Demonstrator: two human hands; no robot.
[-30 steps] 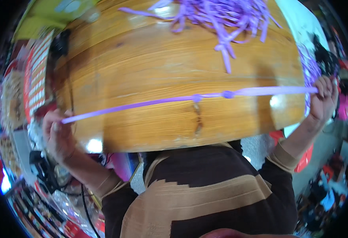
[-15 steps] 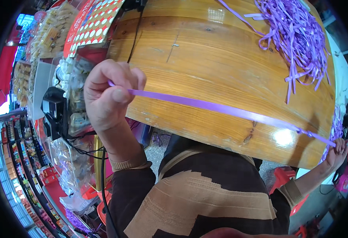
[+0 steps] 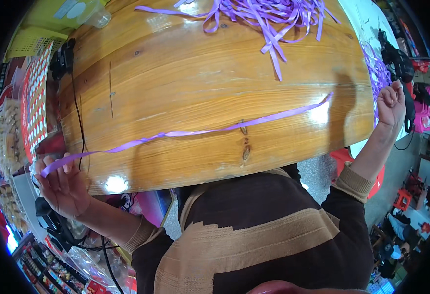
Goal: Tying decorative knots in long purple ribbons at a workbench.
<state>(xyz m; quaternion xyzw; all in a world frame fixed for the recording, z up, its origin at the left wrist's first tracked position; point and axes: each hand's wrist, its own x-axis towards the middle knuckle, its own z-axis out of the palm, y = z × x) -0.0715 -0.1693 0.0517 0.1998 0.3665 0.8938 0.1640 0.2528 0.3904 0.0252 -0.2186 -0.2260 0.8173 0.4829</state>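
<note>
- Loosed from the right hand point(image 3: 391, 108), a purple ribbon point(image 3: 185, 133) that was pulled straight between both hands half a second earlier now runs wavy, its right end free.
- Half-curled and loosely parted, the right hand is raised beside the counter's right edge, apart from the ribbon's free tip.
- Palm up, the left hand point(image 3: 65, 188) has the ribbon's other end across its bent fingers near the counter's left edge; whether they pinch it cannot be told.
- Ribbon and counter point(image 3: 185, 83): the strip's long axis crosses the near half from left to right, climbing toward the right, where the tip bends up and away from the wearer. Contact with the wood cannot be told.
- Smooth, flat and narrow, the ribbon twists along its length above glossy, honey-toned planks marked by dark knots.
- Tangled at the far side of the counter, a heap of purple ribbons point(image 3: 273, 14) trails loose ends toward the wearer.
- Below the near edge, a brown-and-tan knit sweater point(image 3: 254, 240) shows ribbed cuffs.
- At far left stand a clear plastic cup point(image 3: 97, 14), its contents unclear, and a yellow basket point(image 3: 36, 43) with perforated walls.
- Along the left side, a dotted red-and-white panel point(image 3: 37, 98) adjoins clear bags point(image 3: 11, 132) filled with pale pieces.
- Beyond the right edge, more purple strands point(image 3: 379, 68) lie on a white surface point(image 3: 364, 14).
</note>
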